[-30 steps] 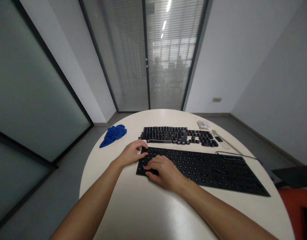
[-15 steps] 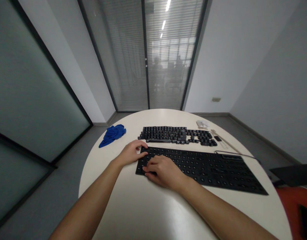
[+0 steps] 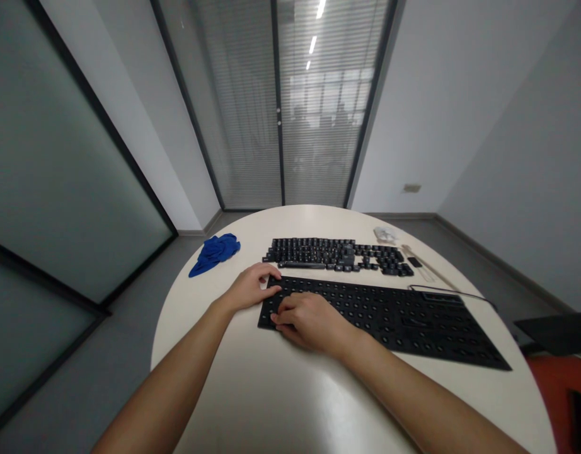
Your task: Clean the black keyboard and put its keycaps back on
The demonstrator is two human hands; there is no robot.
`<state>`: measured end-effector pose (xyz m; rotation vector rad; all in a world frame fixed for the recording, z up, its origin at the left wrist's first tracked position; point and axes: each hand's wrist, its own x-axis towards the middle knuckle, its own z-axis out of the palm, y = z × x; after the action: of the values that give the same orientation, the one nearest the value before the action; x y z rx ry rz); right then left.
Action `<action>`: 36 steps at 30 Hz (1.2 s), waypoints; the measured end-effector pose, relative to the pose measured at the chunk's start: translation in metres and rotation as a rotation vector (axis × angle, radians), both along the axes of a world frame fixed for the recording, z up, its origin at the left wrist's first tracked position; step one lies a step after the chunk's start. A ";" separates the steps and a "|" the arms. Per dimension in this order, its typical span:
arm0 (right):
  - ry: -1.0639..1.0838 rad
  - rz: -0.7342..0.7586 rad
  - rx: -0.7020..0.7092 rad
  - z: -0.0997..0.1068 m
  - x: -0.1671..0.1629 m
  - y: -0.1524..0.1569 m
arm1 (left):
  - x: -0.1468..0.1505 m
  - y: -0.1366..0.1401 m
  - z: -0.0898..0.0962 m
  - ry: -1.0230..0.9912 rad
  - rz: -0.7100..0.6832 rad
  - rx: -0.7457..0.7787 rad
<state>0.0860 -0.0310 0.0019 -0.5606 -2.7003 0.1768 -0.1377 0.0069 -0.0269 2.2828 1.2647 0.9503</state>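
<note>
A black keyboard [image 3: 389, 318] with its keycaps off lies slantwise on the round white table. Its left end is under both my hands. My left hand [image 3: 253, 287] grips the far left corner, with the fingers over the back edge and the thumb on the top face. Over the near left part, my right hand [image 3: 312, 321] is closed with its fingertips pinched together against the key sockets. Whatever the pinch may hold is hidden. Behind the keyboard, many loose black keycaps [image 3: 314, 252] are laid out in keyboard order.
A crumpled blue cloth [image 3: 217, 251] lies at the table's left. At the back right are a clear plastic bag [image 3: 385, 235], a thin light-coloured stick [image 3: 435, 271] and a small black piece [image 3: 414, 262]. The keyboard's cable [image 3: 465, 294] runs off the right edge, near a red chair [image 3: 550, 384].
The view has shifted very slightly. Both hands stay at the same places on the keyboard, and the keycaps lie as before.
</note>
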 end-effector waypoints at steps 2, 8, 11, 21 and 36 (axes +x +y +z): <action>-0.023 0.006 0.013 0.001 0.000 0.000 | 0.000 0.000 0.000 0.001 -0.002 -0.001; -0.031 0.087 -0.026 -0.004 0.006 0.005 | 0.000 0.001 0.000 -0.001 0.002 -0.008; 0.067 0.082 -0.142 -0.010 0.009 0.007 | -0.001 0.001 -0.001 -0.011 0.003 -0.013; 0.216 -0.073 -0.463 -0.011 0.011 0.006 | -0.002 0.001 -0.003 -0.036 0.001 -0.019; 0.066 -0.330 -0.154 0.003 0.040 0.033 | 0.012 0.004 0.000 -0.026 0.153 0.069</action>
<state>0.1256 0.0019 0.0049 -1.0166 -2.5000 0.3085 -0.1257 0.0112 -0.0268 2.2419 1.4338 1.0882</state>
